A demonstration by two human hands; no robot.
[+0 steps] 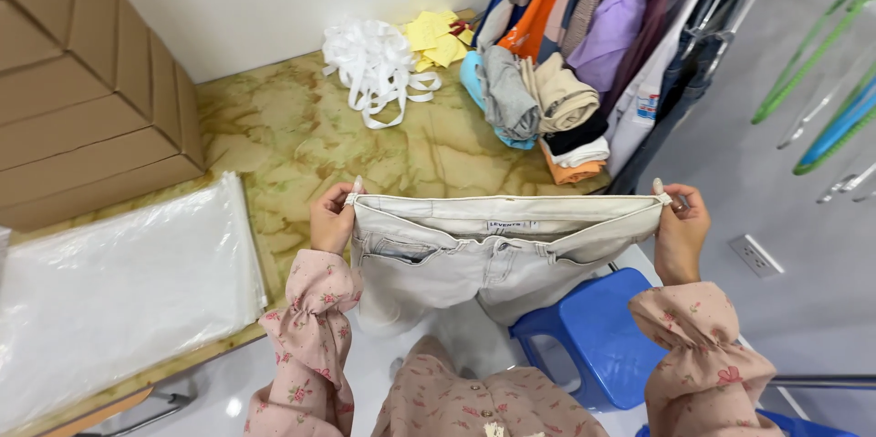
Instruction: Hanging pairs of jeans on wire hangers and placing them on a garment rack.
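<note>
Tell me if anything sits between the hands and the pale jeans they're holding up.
Nothing visible does. The left hand and right hand each grip an end of the pale jeans waistband directly, stretching it taut above the marbled table edge and blue stool.

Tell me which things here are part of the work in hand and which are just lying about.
In hand:
pale grey denim trousers
left hand
right hand

Lying about:
clear plastic bags
white ribbon tangle
folded clothes stack
brown cardboard boxes
blue plastic stool

Single head-mounted cam, aimed steeply down and fwd over the marble-pattern table (301,140); close range, table edge just below lens. No 2nd view.
</note>
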